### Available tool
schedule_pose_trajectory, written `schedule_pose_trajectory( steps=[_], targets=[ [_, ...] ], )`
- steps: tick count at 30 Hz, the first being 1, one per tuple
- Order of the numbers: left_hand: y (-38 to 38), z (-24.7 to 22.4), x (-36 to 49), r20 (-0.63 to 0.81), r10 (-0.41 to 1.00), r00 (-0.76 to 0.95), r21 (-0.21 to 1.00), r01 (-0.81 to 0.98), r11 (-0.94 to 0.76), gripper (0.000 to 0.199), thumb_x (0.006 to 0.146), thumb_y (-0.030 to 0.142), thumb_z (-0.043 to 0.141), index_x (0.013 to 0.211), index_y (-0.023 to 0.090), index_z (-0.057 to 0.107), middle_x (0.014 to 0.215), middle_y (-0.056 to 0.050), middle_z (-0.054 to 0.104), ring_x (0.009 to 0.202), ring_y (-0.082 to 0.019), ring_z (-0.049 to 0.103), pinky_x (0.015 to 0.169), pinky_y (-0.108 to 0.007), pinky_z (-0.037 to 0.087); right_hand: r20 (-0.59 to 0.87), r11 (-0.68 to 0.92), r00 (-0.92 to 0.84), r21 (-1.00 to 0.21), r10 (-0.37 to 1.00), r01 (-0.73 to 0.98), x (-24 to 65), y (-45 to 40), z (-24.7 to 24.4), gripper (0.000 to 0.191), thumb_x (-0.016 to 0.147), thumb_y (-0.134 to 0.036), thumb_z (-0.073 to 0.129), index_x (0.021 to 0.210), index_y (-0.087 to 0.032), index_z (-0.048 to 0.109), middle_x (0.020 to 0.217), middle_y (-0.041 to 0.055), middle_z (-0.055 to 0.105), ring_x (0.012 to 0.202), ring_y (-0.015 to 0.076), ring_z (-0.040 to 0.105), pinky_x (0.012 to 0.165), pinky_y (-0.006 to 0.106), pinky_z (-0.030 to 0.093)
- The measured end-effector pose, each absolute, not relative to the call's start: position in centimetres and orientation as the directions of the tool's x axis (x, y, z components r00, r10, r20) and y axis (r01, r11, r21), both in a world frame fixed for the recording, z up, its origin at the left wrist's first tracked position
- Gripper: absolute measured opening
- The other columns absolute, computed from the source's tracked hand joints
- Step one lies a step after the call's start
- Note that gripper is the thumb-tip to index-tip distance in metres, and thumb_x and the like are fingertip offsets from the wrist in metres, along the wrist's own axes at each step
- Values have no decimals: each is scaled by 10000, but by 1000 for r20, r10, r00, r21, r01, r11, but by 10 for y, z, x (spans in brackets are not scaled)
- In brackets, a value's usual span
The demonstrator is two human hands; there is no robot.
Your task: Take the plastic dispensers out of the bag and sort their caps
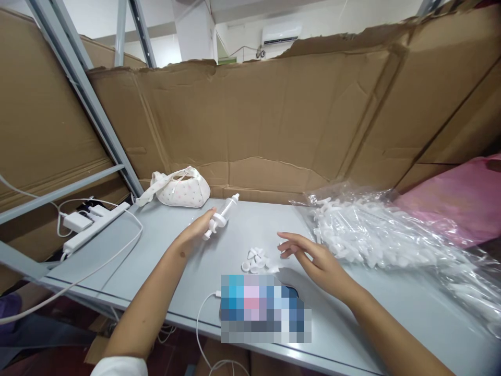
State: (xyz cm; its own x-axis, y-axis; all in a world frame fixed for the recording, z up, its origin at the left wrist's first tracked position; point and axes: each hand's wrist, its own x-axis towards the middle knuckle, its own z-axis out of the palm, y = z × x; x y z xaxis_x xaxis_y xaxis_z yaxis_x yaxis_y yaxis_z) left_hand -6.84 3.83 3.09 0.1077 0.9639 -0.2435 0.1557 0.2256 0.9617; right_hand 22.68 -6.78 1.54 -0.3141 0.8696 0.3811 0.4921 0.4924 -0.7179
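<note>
My left hand (199,225) is closed around a plastic syringe (222,216) with a clear barrel and white end parts. The syringe tilts with its narrow white tip up and to the right, above the grey table (156,261). My right hand (307,256) hovers over the table with its fingers apart, and I see nothing held in it. A small pile of white plastic caps (258,261) lies just left of my right hand. Close to the pile, toward me, a phone-like device (262,308) is mostly hidden by blurring.
A clear bag of white plastic parts (364,235) spreads over the right side. Behind it sits a pink bag (442,198). A small white pouch (182,190) rests at the back left, near a power strip (94,230) with cables. Cardboard (250,120) walls the back.
</note>
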Motion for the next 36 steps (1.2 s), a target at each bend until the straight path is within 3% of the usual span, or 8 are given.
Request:
schedule_pose_trajectory(
  steps=[6,12,19,24,26,29,33,36],
  targets=[
    [41,27,-58,-228,964,137,971,-40,236,355,777,525,487,745,175,535,552,25,502,441,-92,465,415,-194,355,398,504,-310,-709,863,493,225,-68,17,345,941,-228,334,1245,-269,491,957,53,696,835,187,679,804,423,540],
    [31,24,-52,-268,944,194,962,99,253,415,780,573,468,761,170,563,581,16,525,484,-109,471,473,-213,368,441,530,-295,-667,848,524,225,-68,15,362,938,-244,364,1288,-278,449,976,59,690,835,191,679,785,409,545],
    [10,34,-34,-82,963,255,956,293,4,468,838,587,392,831,175,615,749,-38,619,633,-154,504,559,-238,365,529,581,-276,-585,803,566,223,-67,14,407,929,-207,403,1325,-302,415,1133,76,634,926,191,658,783,378,554],
    [-5,31,-17,-15,895,447,965,242,-104,508,843,611,379,797,165,618,770,-58,624,682,-165,515,641,-258,398,692,676,-375,-222,617,703,216,-70,15,486,900,-176,481,1356,-330,412,1367,91,496,1154,256,551,858,426,524],
    [-14,30,-9,21,846,532,964,213,-158,496,846,606,395,792,160,604,790,-57,624,714,-163,530,681,-262,412,701,683,-446,-81,557,726,212,-72,15,474,892,-166,497,1336,-325,449,1365,96,509,1097,266,587,823,430,533],
    [-27,31,-2,22,778,628,961,202,-190,526,850,622,374,832,148,601,801,-59,619,703,-157,540,668,-266,430,699,652,-465,-2,543,758,207,-75,14,422,889,-176,499,1293,-296,507,1291,114,579,958,264,650,762,425,543],
    [-36,36,0,137,699,702,925,161,-343,574,877,627,271,864,158,602,949,-85,621,848,-183,568,782,-294,446,742,664,-403,-75,535,744,207,-77,12,397,863,-172,500,1252,-246,526,1146,139,639,965,277,643,760,410,538],
    [-38,40,-1,287,703,650,815,220,-536,436,913,529,315,1034,194,568,1096,-82,602,1029,-201,543,917,-326,407,778,652,-195,-330,598,682,209,-78,12,402,790,-266,623,1177,-231,521,1099,132,611,999,279,614,792,395,533]
  ],
)
